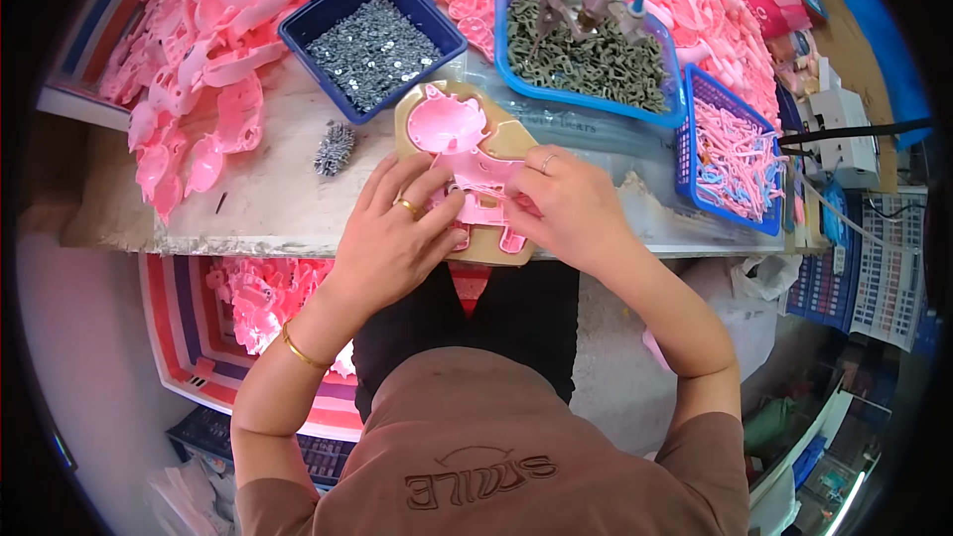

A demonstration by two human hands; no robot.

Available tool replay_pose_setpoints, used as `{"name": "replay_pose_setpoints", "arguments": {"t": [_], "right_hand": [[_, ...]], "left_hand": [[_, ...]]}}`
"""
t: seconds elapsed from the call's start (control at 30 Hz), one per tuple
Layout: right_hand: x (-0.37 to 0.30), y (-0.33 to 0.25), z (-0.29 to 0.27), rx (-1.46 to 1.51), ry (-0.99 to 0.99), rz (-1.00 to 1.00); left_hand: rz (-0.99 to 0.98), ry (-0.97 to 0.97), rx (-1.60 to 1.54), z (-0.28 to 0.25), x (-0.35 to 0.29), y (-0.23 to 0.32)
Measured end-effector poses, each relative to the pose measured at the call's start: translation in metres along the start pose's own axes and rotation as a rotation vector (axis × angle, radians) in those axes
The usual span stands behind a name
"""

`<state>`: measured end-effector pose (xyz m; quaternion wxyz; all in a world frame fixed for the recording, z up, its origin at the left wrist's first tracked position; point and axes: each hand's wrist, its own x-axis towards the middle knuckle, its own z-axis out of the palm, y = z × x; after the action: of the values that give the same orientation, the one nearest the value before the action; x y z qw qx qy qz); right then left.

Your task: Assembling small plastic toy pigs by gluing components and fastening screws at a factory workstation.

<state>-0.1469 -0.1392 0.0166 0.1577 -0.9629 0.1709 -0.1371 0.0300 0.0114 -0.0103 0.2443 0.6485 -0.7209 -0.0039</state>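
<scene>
A pink plastic toy shell half (449,126), hollow side up, lies in a tan, shaped holding block (509,139) at the table's front edge. My left hand (395,223) is over the shell's lower left, its bent fingers and thumb closed on the pink plastic. On the opposite side, my right hand (568,201) has its fingertips pressed together at the shell's right edge. Its fingers partly hide what they grip. Beyond the shell, metal machine heads (586,5) hang over the table.
A dark blue tray (452,45) holds small metal screws. A blue tub (506,65) holds dark green-grey small parts. At right, a blue basket (687,174) has pink and blue sticks. Pink shells (223,35) are heaped behind. A spiky grey cluster (335,149) lies left.
</scene>
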Motion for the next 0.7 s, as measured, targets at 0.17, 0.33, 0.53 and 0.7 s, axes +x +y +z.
{"name": "replay_pose_setpoints", "arguments": {"t": [0.17, 0.33, 0.53, 0.7], "right_hand": [[-0.001, 0.001, 0.003, -0.043, 0.095, 0.008], [-0.002, 0.006, 0.001, -0.014, 0.029, 0.03], [0.01, 0.008, -0.004, -0.019, -0.116, 0.044], [0.072, -0.027, -0.04, 0.271, 0.102, -0.019]], "left_hand": [[-0.016, -0.029, 0.002, 0.003, 0.0, 0.001], [-0.025, -0.024, -0.007, 0.005, 0.002, 0.001], [-0.041, 0.01, -0.034, 0.001, 0.002, -0.001], [-0.043, 0.048, 0.016, -0.002, 0.002, 0.0]]}}
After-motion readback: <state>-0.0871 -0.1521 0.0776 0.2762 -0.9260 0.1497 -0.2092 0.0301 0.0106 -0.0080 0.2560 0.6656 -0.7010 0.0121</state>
